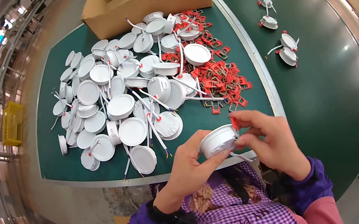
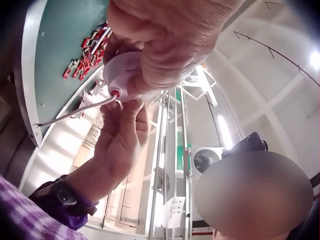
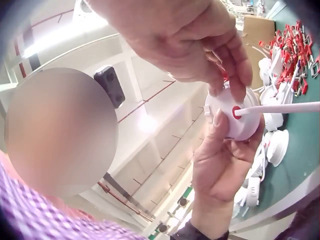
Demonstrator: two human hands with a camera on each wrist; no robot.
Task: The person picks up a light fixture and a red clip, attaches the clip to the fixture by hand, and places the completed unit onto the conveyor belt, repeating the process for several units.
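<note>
In the head view, my left hand [image 1: 193,164] grips a white round downlight [image 1: 217,141] by its side, above the table's front edge. My right hand [image 1: 272,141] pinches a red spring clip [image 1: 235,123] against the far side of that downlight. A white cable [image 3: 285,107] comes out of a red grommet [image 3: 237,111] on its back, as the right wrist view shows. There the left thumb presses on the housing near the grommet. From the left wrist, the cable [image 2: 80,111] hangs free, and the right fingers cover part of the rim.
Many white downlights [image 1: 133,131] with loose cables heap on the green table [image 1: 60,165]. Beside them lies a pile of red clips [image 1: 221,79]. A cardboard box [image 1: 147,6] stands at the back. Across a metal rail [image 1: 254,61], several clipped downlights [image 1: 289,56] sit on a green surface.
</note>
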